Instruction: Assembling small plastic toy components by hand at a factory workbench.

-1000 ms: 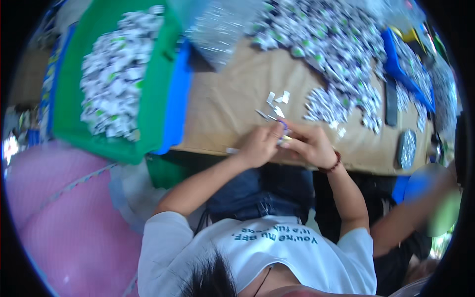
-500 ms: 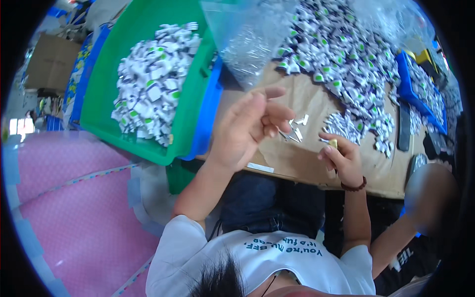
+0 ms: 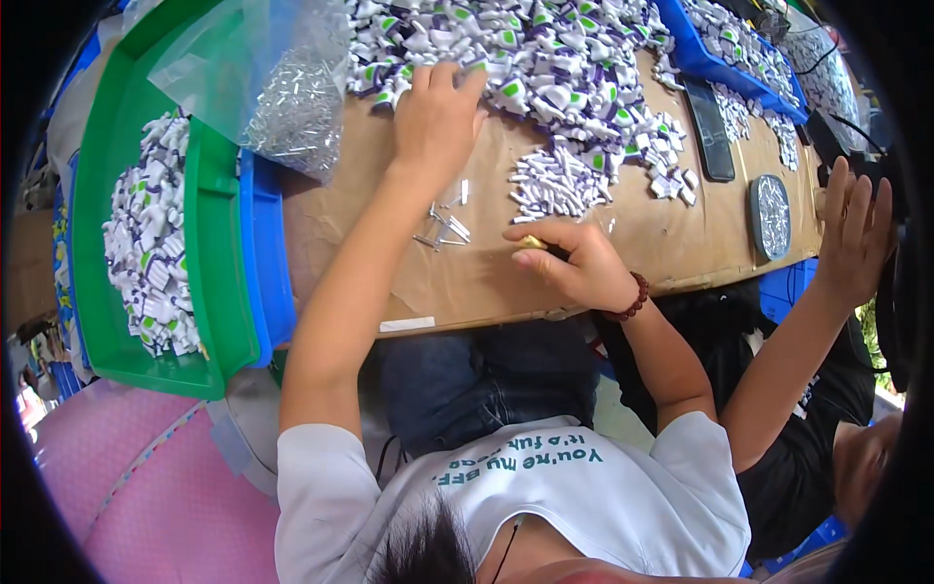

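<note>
White parts (image 3: 559,88) lie under left grip (image 3: 433,127), closure unclear — right grip (image 3: 586,263) pinches a yellow piece (image 3: 530,242).

Black phone-like slab (image 3: 709,128), pink covering (image 3: 180,487) at lower left, co-worker (image 3: 800,477) in black at right

White pieces (image 3: 584,97) on brown table (image 3: 477,292)

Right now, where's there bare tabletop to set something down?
Free: brown tabletop between the metal pins and its near edge; a strip between the blue crate and left forearm; a patch between the right hand and oval container. Crowded: the far side, under the heap of white-purple parts, where the left hand is.
</note>
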The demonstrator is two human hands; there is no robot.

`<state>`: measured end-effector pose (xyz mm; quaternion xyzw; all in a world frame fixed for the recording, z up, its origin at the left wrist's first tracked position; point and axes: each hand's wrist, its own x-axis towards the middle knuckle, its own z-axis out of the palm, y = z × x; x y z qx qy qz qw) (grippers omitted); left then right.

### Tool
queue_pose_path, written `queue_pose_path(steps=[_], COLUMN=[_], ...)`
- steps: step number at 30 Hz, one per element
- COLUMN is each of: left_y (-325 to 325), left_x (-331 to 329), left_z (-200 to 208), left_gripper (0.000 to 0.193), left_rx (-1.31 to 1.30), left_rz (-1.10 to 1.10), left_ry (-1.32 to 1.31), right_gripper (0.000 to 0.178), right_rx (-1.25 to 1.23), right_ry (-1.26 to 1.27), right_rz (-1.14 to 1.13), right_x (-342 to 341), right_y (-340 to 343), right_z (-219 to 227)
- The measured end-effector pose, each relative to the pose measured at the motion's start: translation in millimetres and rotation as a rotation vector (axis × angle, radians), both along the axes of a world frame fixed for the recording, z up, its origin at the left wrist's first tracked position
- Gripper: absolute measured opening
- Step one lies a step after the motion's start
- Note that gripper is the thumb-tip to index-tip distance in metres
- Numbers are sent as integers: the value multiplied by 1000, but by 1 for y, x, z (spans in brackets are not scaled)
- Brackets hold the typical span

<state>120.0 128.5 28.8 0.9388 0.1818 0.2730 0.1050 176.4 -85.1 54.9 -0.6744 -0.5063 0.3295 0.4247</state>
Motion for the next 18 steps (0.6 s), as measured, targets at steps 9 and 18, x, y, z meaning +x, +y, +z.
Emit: queue_pose_path(steps=[9, 18], left_y=[14, -3], left_x=[5, -102], left_z=[-16, 39], left_gripper=[22, 36], left_rx=[-82, -1938], left_rz=[19, -148], left_ry=[-96, -808], right_gripper=[19, 15], right_rx=[20, 164], right_ry=[-381, -963], right_rz=[4, 192], right_x=[-6, -7], right_y=[19, 72], right_z=[-5, -22])
